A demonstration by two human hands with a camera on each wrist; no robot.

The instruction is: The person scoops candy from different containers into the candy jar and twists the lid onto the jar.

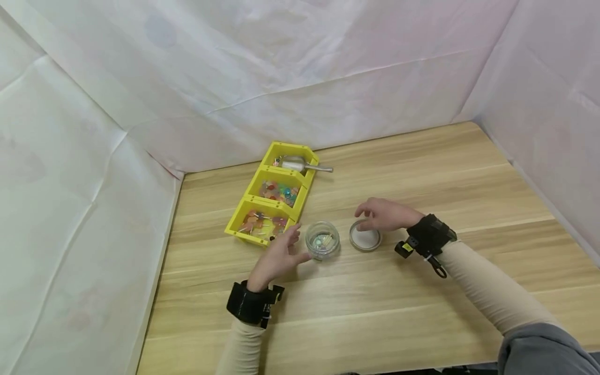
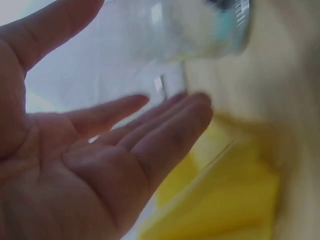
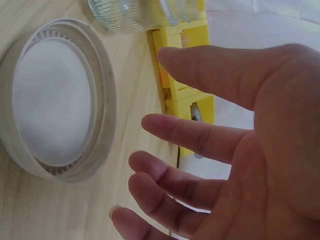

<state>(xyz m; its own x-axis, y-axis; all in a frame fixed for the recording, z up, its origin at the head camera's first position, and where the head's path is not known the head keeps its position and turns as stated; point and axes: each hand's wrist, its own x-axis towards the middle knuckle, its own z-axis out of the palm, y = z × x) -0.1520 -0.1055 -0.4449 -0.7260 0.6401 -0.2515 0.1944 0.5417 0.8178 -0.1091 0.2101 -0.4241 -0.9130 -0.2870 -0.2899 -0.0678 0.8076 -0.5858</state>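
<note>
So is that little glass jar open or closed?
Open: the glass jar stands upright with no top, and its lid lies apart on the table.

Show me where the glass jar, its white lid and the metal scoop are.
glass jar [image 1: 322, 240], head view, on its clear side wall.
white lid [image 3: 52, 102], right wrist view, on its flat inner face.
metal scoop [image 1: 294, 165], head view, on its bowl.

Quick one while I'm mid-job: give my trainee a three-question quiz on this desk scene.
1. True or false: the lid is screwed onto the glass jar.
2. How many compartments does the yellow tray have?
3. Which hand is next to the jar? A) left hand B) right hand

Key
1. False: it lies upside down on the table beside the jar.
2. Three.
3. A; its fingers are straight, gripping nothing.
</note>
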